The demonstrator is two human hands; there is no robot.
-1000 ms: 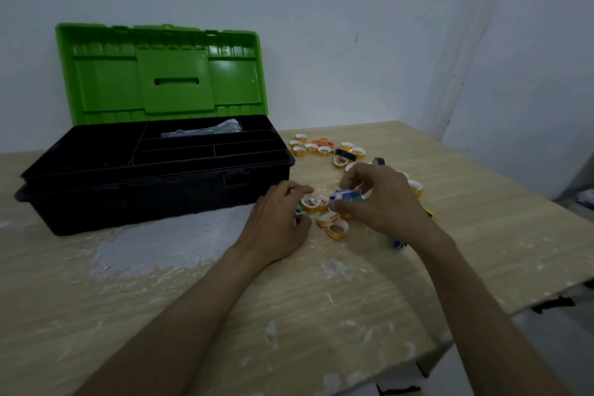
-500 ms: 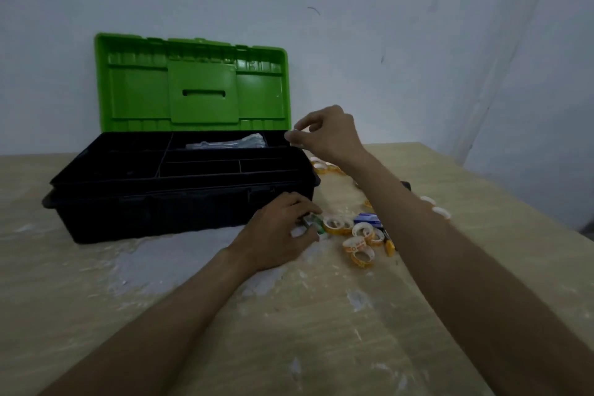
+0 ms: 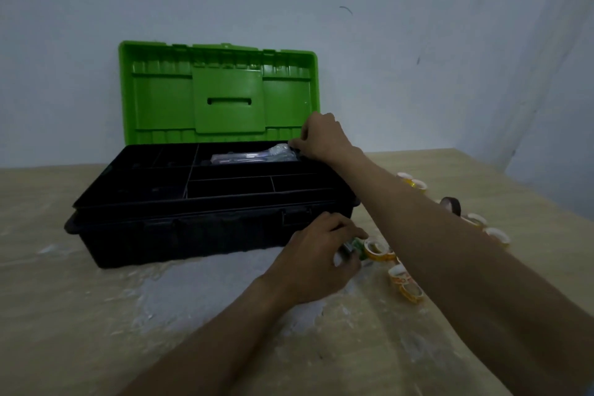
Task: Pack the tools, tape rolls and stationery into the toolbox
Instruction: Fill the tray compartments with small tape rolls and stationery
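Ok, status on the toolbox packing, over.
Left hand grips a green item on the table. Right hand at the clear packet in the toolbox, back compartment, grip unclear. Tape rolls loose on the table. Nothing in the way.

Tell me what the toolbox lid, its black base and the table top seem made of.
Toolbox lid: moulded plastic, bright green, slight sheen, ribbed panels. Black base: likely the same hard plastic, matt, with moulded dividers. Table top: pale wood or wood-look laminate, grain lines visible, smeared with white patches.

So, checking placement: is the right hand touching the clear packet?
Cannot tell. Head view: the right hand overlaps the packet at its end; contact or gap unclear.
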